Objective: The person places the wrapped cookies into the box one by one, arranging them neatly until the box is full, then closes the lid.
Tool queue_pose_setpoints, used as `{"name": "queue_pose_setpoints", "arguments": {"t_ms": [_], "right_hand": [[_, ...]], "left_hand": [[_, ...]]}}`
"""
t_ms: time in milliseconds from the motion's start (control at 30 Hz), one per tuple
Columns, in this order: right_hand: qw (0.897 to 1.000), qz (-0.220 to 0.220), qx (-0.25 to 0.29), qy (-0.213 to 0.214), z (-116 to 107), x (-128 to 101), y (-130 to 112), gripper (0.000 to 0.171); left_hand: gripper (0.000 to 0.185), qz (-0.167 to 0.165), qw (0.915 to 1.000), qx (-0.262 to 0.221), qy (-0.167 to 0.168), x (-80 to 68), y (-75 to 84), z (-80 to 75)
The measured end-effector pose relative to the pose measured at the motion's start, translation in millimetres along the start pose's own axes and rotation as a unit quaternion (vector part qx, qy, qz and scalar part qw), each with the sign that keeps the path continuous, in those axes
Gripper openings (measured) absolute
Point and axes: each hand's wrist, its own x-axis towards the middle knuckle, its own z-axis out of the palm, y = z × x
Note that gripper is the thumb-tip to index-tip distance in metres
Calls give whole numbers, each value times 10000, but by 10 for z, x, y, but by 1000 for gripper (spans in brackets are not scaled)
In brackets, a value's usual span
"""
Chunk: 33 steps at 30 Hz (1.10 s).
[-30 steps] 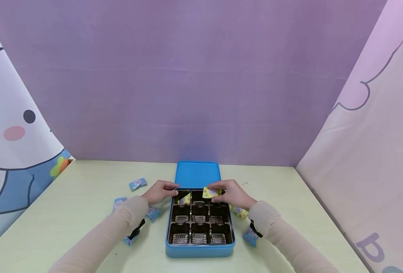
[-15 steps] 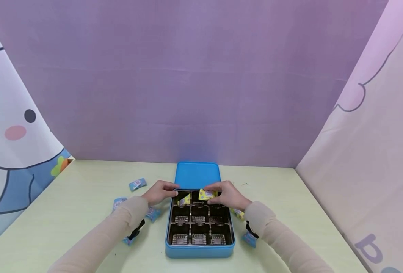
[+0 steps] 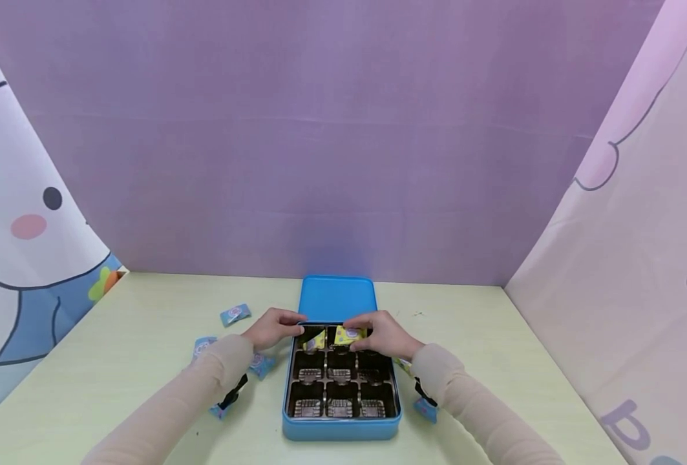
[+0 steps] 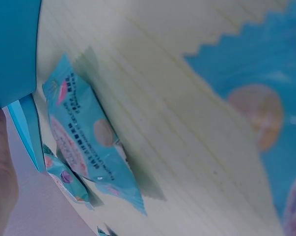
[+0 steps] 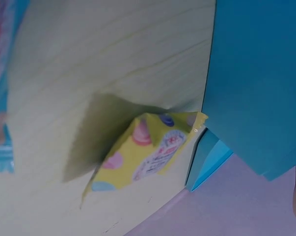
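Observation:
A blue tin (image 3: 341, 426) holds a brown tray with several compartments. My right hand (image 3: 380, 334) pinches a yellow candy packet (image 3: 349, 334) over the far middle compartment. A second yellow packet (image 3: 315, 340) stands tilted in the far left compartment. My left hand (image 3: 273, 326) grips the tin's far left corner, fingers curled over the rim. The left wrist view shows the tin's wall (image 4: 13, 49) and a blue packet (image 4: 84, 142) on the table. In the right wrist view a yellow packet (image 5: 148, 150) lies beside the tin's wall (image 5: 258, 83).
The tin's blue lid (image 3: 337, 298) lies just behind it. Blue packets (image 3: 235, 314) (image 3: 203, 345) (image 3: 260, 363) lie on the pale green table left of the tin. Right of it are a yellow packet (image 3: 402, 365) and a blue one (image 3: 426, 408). Curtains enclose three sides.
My right hand has carried the yellow packet leftward from above the far right compartment to the far middle one. The left hand has stayed on the tin.

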Motion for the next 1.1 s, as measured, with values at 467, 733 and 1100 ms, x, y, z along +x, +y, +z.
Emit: {"name": "queue_pose_setpoints", "arguments": {"t_ms": [467,733,1100], "right_hand": [[9999,117,64,-97,24,29,-28,45],[9998,171,80,-104,23,45,-18,45],[9998,152,35,-119,54,40,-32,45]], "left_hand": [[39,-169,9998,22,120,5,-20,10],[39,-173,9998,35,119,2,13,26],[37,-273,9995,-58,155,38,2,63]]}}
